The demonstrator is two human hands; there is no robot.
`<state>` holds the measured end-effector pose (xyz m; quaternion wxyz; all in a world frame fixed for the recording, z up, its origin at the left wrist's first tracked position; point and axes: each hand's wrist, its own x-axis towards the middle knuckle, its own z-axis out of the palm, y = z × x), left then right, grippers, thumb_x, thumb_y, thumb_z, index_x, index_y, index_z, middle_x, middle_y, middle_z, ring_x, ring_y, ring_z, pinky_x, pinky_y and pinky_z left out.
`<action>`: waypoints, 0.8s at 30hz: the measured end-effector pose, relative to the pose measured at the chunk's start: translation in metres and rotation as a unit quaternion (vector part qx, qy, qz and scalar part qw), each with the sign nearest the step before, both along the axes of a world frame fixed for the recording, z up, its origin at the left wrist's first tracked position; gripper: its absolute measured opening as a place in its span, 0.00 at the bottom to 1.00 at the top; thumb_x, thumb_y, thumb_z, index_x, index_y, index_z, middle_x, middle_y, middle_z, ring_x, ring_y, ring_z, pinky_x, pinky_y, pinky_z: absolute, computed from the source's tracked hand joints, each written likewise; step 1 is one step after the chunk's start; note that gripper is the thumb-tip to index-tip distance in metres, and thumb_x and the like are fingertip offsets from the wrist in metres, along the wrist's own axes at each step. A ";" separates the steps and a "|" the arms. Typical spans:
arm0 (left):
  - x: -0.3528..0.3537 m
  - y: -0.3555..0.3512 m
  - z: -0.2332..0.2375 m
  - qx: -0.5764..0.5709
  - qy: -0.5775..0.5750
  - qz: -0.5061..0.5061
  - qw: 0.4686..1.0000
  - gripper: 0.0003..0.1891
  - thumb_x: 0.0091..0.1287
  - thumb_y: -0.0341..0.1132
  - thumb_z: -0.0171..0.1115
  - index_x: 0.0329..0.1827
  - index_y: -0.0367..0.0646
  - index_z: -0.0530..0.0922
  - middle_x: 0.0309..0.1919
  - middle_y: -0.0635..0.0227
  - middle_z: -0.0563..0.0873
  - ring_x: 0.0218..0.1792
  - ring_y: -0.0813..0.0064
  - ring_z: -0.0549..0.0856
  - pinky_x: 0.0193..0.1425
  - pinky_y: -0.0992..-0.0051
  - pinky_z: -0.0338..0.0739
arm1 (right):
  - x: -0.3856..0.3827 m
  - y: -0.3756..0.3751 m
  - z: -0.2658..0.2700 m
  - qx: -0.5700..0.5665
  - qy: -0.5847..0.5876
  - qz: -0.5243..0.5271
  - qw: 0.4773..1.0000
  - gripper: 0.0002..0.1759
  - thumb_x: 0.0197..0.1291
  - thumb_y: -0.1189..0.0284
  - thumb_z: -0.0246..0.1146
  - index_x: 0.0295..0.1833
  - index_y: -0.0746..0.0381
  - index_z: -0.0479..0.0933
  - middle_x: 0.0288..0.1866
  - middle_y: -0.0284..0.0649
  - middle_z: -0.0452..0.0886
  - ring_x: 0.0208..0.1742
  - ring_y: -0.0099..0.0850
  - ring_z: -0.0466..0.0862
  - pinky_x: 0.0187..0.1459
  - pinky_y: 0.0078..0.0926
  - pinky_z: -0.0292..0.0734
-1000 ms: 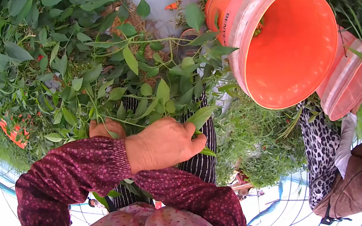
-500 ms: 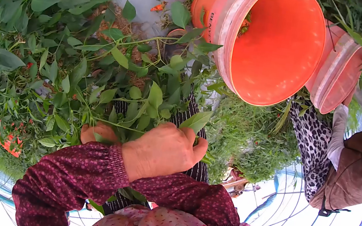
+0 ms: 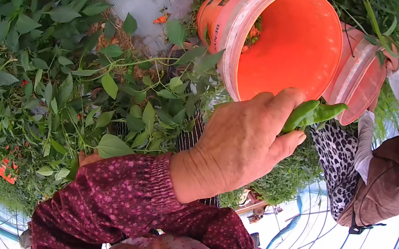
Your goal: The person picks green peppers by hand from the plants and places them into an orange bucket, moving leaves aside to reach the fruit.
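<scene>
A left hand (image 3: 241,141) clamps green peppers (image 3: 321,113) near an orange bucket (image 3: 293,51), apparently by one end so the tips jut free, while a sleeve (image 3: 124,180) mostly hides the right hand (image 3: 88,158) among leaves (image 3: 114,146), its grip impossible to tell.

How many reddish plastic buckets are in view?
2 clearly: the large orange-red plastic bucket at top centre, and the paler red plastic bucket partly behind it, on its right. An orange object among green leaves at lower left may be a third; more could be hidden.
</scene>
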<state>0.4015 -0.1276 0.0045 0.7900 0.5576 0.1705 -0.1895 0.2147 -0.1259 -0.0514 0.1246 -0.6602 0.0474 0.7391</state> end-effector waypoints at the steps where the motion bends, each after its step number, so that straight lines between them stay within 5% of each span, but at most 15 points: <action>1: 0.008 -0.015 -0.005 0.043 -0.030 0.030 0.998 0.27 0.59 0.31 0.62 0.61 0.37 0.65 0.49 0.50 0.77 0.45 0.54 0.82 0.45 0.68 0.79 | 0.000 -0.001 0.001 0.006 0.002 0.001 1.000 0.30 0.60 0.49 0.50 0.58 0.62 0.70 0.57 0.47 0.74 0.59 0.43 0.73 0.61 0.36 0.64; 5: 0.014 -0.030 -0.028 0.118 -0.068 0.028 0.990 0.29 0.60 0.28 0.60 0.64 0.36 0.61 0.60 0.46 0.68 0.56 0.54 0.76 0.54 0.69 0.76 | 0.000 -0.007 0.006 0.026 0.022 0.001 0.999 0.30 0.61 0.50 0.50 0.58 0.62 0.69 0.58 0.47 0.73 0.60 0.42 0.72 0.62 0.36 0.63; 7: 0.003 -0.010 -0.048 0.006 -0.095 0.041 0.995 0.19 0.63 0.26 0.56 0.58 0.36 0.70 0.49 0.53 0.80 0.49 0.65 0.82 0.49 0.72 0.79 | -0.004 -0.013 0.007 0.029 0.036 -0.006 0.999 0.30 0.61 0.50 0.49 0.59 0.62 0.69 0.58 0.47 0.73 0.60 0.42 0.72 0.62 0.37 0.63; 9: -0.018 0.024 -0.057 -0.077 0.033 -0.007 0.996 0.08 0.65 0.26 0.53 0.43 0.36 0.79 0.32 0.69 0.84 0.32 0.82 0.83 0.39 0.82 0.78 | -0.002 -0.021 0.010 0.032 0.045 -0.013 0.998 0.29 0.61 0.51 0.49 0.59 0.61 0.69 0.59 0.47 0.72 0.61 0.42 0.71 0.63 0.37 0.62; 12: -0.056 0.031 -0.090 0.054 0.118 -0.118 0.985 0.07 0.63 0.25 0.52 0.37 0.35 0.80 0.31 0.67 0.84 0.31 0.79 0.83 0.37 0.81 0.77 | -0.001 -0.027 0.013 0.042 0.056 -0.021 0.997 0.29 0.61 0.51 0.49 0.60 0.61 0.68 0.60 0.46 0.72 0.61 0.42 0.71 0.63 0.37 0.62; 16: -0.071 -0.016 -0.133 0.125 0.056 -0.131 0.982 0.08 0.61 0.24 0.52 0.39 0.34 0.80 0.34 0.64 0.84 0.34 0.70 0.84 0.43 0.74 0.78 | 0.004 -0.032 0.014 0.070 0.067 -0.015 0.995 0.29 0.62 0.52 0.49 0.60 0.61 0.68 0.60 0.46 0.71 0.62 0.42 0.70 0.64 0.37 0.61; 18: -0.067 -0.042 -0.159 0.230 0.045 -0.304 0.923 0.13 0.59 0.23 0.52 0.46 0.36 0.78 0.46 0.60 0.81 0.46 0.62 0.81 0.55 0.69 0.74 | 0.003 -0.033 0.014 0.082 0.073 -0.015 0.994 0.28 0.62 0.52 0.49 0.61 0.61 0.68 0.61 0.46 0.70 0.62 0.42 0.69 0.64 0.37 0.60; 21: -0.093 -0.106 -0.197 0.342 -0.088 -0.169 0.920 0.09 0.60 0.29 0.53 0.39 0.38 0.79 0.47 0.59 0.79 0.55 0.60 0.76 0.55 0.66 0.73 | 0.004 -0.036 0.008 0.106 0.081 -0.001 0.991 0.28 0.62 0.53 0.49 0.61 0.60 0.67 0.61 0.46 0.70 0.63 0.41 0.69 0.65 0.37 0.59; 24: -0.094 -0.120 -0.197 0.423 -0.114 -0.271 0.857 0.09 0.61 0.31 0.52 0.40 0.41 0.80 0.49 0.63 0.77 0.58 0.64 0.72 0.58 0.66 0.70 | 0.006 -0.043 0.004 0.123 0.088 0.009 0.988 0.28 0.62 0.53 0.49 0.62 0.60 0.67 0.62 0.46 0.69 0.63 0.41 0.68 0.65 0.37 0.59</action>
